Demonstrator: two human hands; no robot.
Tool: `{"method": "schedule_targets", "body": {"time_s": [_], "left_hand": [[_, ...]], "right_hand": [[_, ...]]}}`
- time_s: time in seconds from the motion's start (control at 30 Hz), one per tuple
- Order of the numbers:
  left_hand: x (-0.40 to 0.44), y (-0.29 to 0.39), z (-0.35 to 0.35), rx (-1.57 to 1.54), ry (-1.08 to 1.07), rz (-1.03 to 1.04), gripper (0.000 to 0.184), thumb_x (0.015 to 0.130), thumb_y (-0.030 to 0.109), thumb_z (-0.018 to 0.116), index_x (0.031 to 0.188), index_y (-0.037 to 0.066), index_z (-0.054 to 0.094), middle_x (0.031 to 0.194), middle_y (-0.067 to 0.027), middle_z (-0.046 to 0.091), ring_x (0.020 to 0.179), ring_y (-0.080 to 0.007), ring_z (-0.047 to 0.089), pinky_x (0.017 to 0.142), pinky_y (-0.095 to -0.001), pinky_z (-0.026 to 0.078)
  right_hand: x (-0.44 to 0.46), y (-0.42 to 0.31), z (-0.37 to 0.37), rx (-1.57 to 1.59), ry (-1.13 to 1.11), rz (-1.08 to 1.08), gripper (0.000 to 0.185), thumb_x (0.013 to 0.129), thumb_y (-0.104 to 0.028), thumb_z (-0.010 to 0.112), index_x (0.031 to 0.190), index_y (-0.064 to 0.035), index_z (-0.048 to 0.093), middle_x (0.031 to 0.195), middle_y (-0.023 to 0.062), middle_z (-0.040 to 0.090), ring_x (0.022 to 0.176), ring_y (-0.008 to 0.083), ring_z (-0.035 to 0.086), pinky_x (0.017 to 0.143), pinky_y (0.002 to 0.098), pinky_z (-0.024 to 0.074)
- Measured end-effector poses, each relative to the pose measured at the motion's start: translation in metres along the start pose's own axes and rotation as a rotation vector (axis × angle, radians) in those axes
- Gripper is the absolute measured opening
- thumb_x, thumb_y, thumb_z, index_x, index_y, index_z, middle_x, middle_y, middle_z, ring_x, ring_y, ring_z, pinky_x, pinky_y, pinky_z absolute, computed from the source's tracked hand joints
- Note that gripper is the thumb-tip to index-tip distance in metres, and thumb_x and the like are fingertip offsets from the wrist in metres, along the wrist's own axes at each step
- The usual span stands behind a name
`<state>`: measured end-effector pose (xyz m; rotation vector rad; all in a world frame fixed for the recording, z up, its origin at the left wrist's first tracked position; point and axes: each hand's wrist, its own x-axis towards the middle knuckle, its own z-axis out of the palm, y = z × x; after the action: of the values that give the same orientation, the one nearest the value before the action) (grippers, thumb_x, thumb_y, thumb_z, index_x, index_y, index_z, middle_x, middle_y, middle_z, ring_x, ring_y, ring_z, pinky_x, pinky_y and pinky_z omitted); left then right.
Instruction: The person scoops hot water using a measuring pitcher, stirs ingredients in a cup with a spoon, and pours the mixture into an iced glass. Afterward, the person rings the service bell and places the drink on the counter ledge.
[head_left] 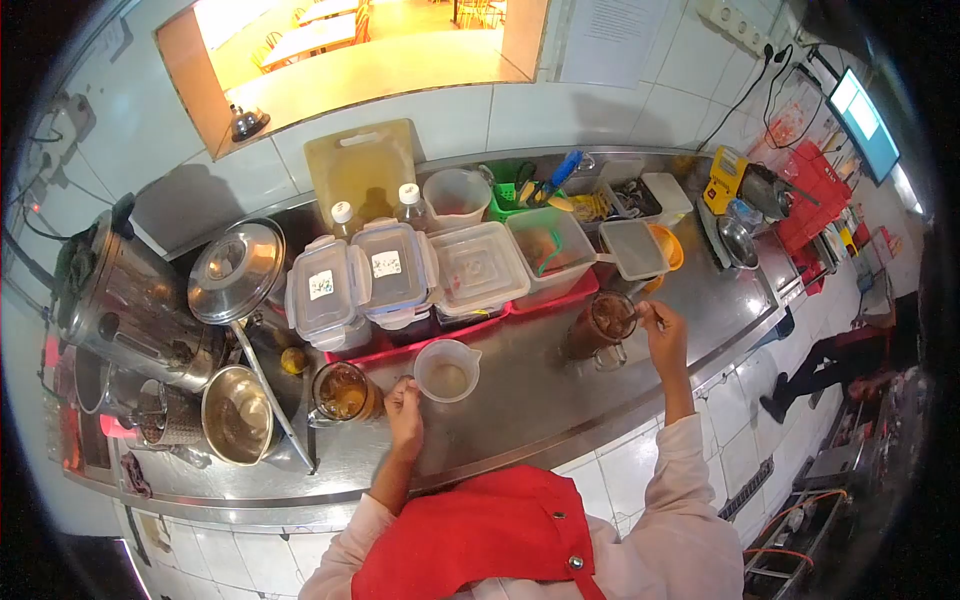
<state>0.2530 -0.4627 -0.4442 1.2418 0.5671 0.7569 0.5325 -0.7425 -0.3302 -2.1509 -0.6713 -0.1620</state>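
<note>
My left hand (404,412) is closed at the left side of a small translucent measuring cup (446,372), where its handle would be opposite the spout. A little pale liquid seems to lie in the cup. Just left of that hand stands a glass mug (345,392) of amber-brown drink. My right hand (664,334) is raised with its fingers pinched at the rim of a second glass mug (598,325), filled with a reddish-brown drink. What those fingers hold is too small to make out. That mug's handle faces the counter's front.
Lidded plastic containers (480,268) stand in a red tray (420,335) behind the cups. A steel bowl (238,415), a pot lid (238,270) and a large steel urn (140,300) crowd the left. A scale (735,240) sits right. Another person's legs (820,370) show at far right.
</note>
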Motion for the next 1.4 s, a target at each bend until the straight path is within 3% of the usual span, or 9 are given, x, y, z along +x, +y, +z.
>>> {"method": "schedule_targets", "body": {"time_s": [0.27,0.33,0.47,0.57,0.63,0.93,1.4], "left_hand": [[0.001,-0.007,-0.002,0.02,0.038,-0.029,0.031,0.098,0.022,0.048,0.068,0.012,0.044,0.068,0.0095,0.036,0.064,-0.0031,0.028,0.057,-0.0229,0.022],[0.001,-0.003,0.0,0.005,0.029,-0.023,0.031,0.097,0.021,0.048,0.068,0.012,0.043,0.068,0.0094,0.035,0.064,-0.0031,0.028,0.057,-0.0231,0.022],[0.002,-0.01,-0.002,0.0,0.037,-0.008,0.031,0.097,0.021,0.048,0.068,0.012,0.043,0.068,0.0094,0.035,0.064,-0.003,0.028,0.057,-0.0231,0.022],[0.0,-0.004,-0.002,0.02,0.018,-0.004,0.031,0.097,0.021,0.048,0.068,0.011,0.043,0.068,0.0092,0.035,0.064,-0.003,0.029,0.057,-0.0231,0.022],[-0.001,0.002,0.0,0.021,0.012,-0.017,0.031,0.097,0.021,0.048,0.068,0.011,0.044,0.067,0.0091,0.036,0.064,-0.0031,0.029,0.057,-0.0232,0.023],[0.0,-0.005,-0.001,-0.027,0.027,-0.038,0.031,0.098,0.022,0.048,0.068,0.011,0.045,0.067,0.0096,0.036,0.063,-0.0025,0.028,0.056,-0.0225,0.022],[0.001,-0.007,-0.003,-0.006,0.018,-0.036,0.031,0.096,0.025,0.048,0.068,0.013,0.046,0.067,0.0082,0.037,0.063,-0.0046,0.031,0.058,-0.0243,0.024]], "right_hand": [[-0.001,0.001,0.001,0.023,0.023,-0.026,0.023,0.094,-0.02,0.058,0.09,0.0015,0.066,0.073,0.0078,0.064,0.066,0.013,0.059,0.062,0.0273,0.0458],[-0.001,0.0,0.0,-0.003,0.013,-0.021,0.027,0.095,-0.022,0.057,0.086,0.0021,0.066,0.065,0.0039,0.056,0.062,0.0103,0.052,0.06,0.0268,0.0438],[-0.002,0.0,0.005,0.087,0.076,-0.048,0.027,0.095,-0.022,0.057,0.086,0.0015,0.067,0.065,0.0045,0.057,0.061,0.0105,0.053,0.06,0.0269,0.0436],[-0.003,-0.009,0.0,0.014,-0.017,0.004,0.026,0.095,-0.022,0.057,0.087,0.0012,0.066,0.065,0.0048,0.057,0.061,0.0104,0.053,0.06,0.0267,0.0433],[-0.003,-0.005,0.002,-0.039,0.04,-0.03,0.026,0.095,-0.022,0.056,0.088,0.001,0.065,0.068,0.0075,0.062,0.063,0.0128,0.058,0.061,0.027,0.0445],[-0.001,0.005,0.009,0.093,0.016,-0.038,0.024,0.094,-0.021,0.057,0.088,0.0007,0.065,0.068,0.0064,0.061,0.061,0.0119,0.056,0.058,0.0276,0.0437],[-0.005,0.006,0.008,0.029,0.074,-0.082,0.024,0.095,-0.021,0.057,0.088,0.0004,0.065,0.067,0.0055,0.06,0.06,0.012,0.056,0.057,0.0269,0.0434]]}}
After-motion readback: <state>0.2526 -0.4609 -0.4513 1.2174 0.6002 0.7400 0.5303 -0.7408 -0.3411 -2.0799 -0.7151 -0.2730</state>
